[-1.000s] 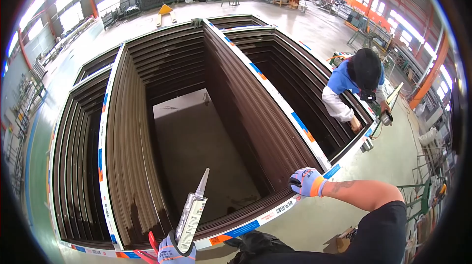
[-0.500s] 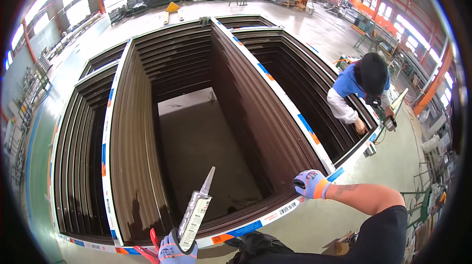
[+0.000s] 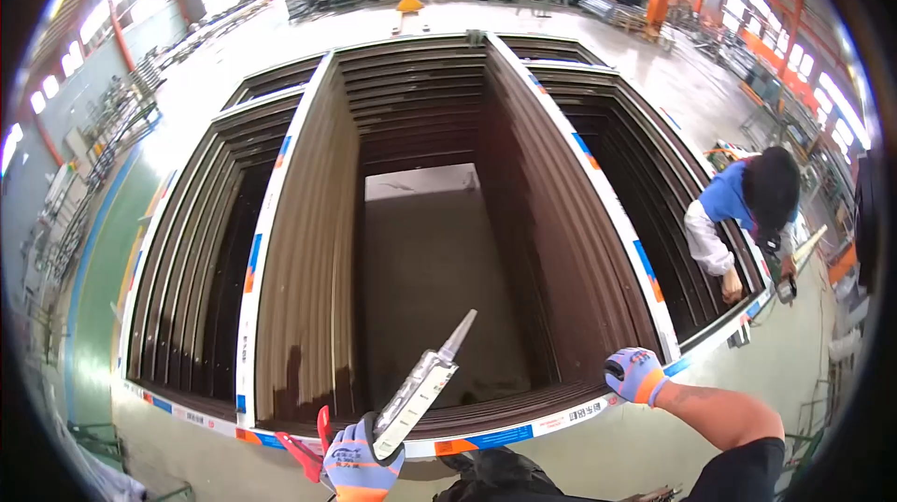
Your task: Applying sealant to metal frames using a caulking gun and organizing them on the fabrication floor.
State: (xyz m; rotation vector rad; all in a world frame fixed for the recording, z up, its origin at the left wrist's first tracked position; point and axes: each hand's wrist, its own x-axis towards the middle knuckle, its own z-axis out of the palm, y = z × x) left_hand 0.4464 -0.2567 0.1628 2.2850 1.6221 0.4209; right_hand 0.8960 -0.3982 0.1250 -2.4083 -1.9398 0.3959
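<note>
My left hand (image 3: 363, 463), in a grey-blue and orange work glove, is closed around a caulking gun whose red handle parts (image 3: 304, 453) stick out beside it. A sealant cartridge (image 3: 413, 406) with a tapered nozzle points up and to the right, above the near edge of a big stack of dark brown frames (image 3: 570, 222). At that stack's near right edge, my gloved right hand (image 3: 635, 377) curls its fingers over the rim, beside the white film-covered top frame (image 3: 654, 306). Two long bars divide the stack into deep openings.
A co-worker (image 3: 743, 203) in blue with white sleeves leans over the right corner, one hand inside the frame and a round dark object in the other. A yellow pallet jack (image 3: 409, 5) stands beyond the far end. Racks of metal profiles (image 3: 617, 2) line the hall's back.
The view has swung left, so the stack and co-worker appear farther right. In my left hand the cartridge leans more to the right. My right hand keeps its place on the rim.
</note>
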